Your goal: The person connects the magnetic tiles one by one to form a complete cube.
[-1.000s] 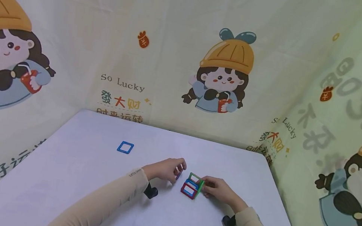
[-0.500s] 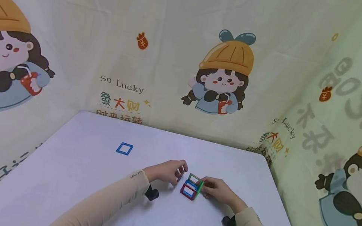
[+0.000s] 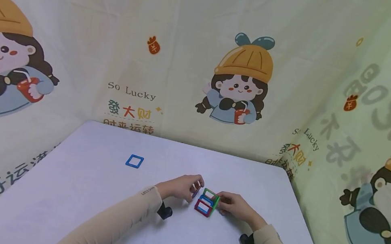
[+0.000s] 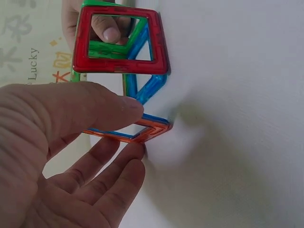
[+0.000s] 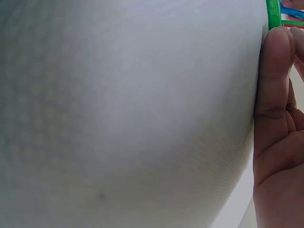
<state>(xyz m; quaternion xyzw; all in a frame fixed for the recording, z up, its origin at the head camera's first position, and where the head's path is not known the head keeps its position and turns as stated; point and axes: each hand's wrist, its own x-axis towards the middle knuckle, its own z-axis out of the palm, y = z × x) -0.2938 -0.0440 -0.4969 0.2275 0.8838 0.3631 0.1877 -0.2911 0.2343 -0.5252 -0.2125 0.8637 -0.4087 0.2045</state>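
Square magnetic tiles with open middles stand joined in a small cluster on the white table. A red tile [image 4: 81, 47] faces the left wrist view, with green and blue tiles behind and below it. My left hand [image 3: 181, 187] pinches an orange tile [image 4: 159, 129] between thumb and fingers, left of the cluster; a blue edge shows along it. Whether it touches the cluster is unclear. At the right side, my right hand [image 3: 237, 205] holds the upright green tile [image 3: 216, 204], its fingertips against the frame. Most of that grip is hidden.
A single blue square tile [image 3: 133, 166] lies flat on the white table [image 3: 152, 234], farther back on the left. Printed curtains [image 3: 183, 75] enclose the table's back and sides.
My left hand, with the orange tile in it, has shifted slightly right, closer to the cluster. The right hand stays almost in place at the green tile.
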